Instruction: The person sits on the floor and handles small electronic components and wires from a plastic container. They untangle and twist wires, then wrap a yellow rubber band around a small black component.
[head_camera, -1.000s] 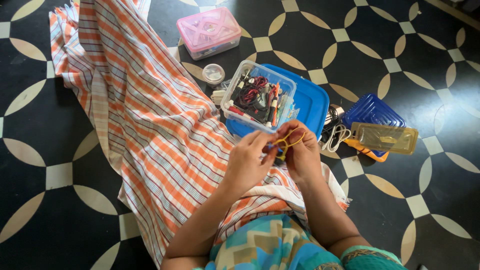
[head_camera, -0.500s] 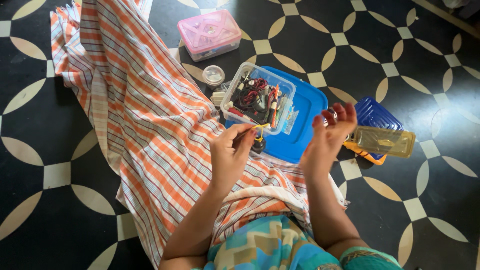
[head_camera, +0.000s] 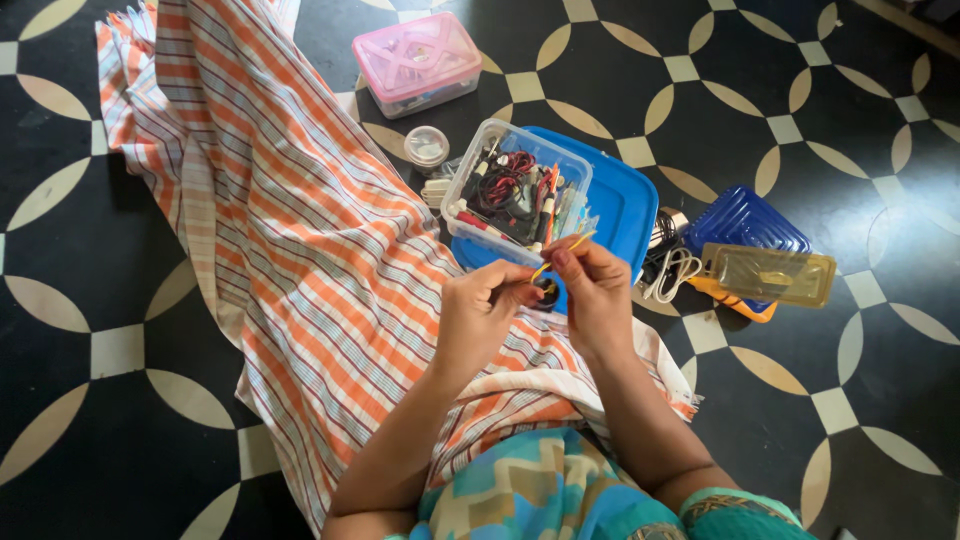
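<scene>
Since half a second ago the right hand (head_camera: 598, 296) has come back in from the right, where it was raised with fingers spread, and now meets the left hand (head_camera: 480, 312) again over the lap.

Between the two hands runs a thin yellow wire (head_camera: 560, 255), slanting up to the right, its far tip poking past the right fingertips toward the box. Left thumb and forefinger are pinched together on its near end; the right fingers are pinched on it further along. The wire sits just in front of the near edge of the blue lid, above the striped cloth.

An orange-and-white striped cloth (head_camera: 280, 230) covers the lap and stretches far left across the black-and-cream tiled floor (head_camera: 800, 130).

A blue lid (head_camera: 620, 200) lies under a clear box (head_camera: 515, 190) packed with red and black wires and small parts. Far off, a pink-lidded box (head_camera: 417, 60) stands shut; its contents cannot be made out. At right a blue ridged tray (head_camera: 745, 220) holds a yellowish clear case (head_camera: 770, 273). White cords (head_camera: 668, 270) lie between lid and tray. A small round clear pot (head_camera: 427, 146) sits left of the box.
</scene>
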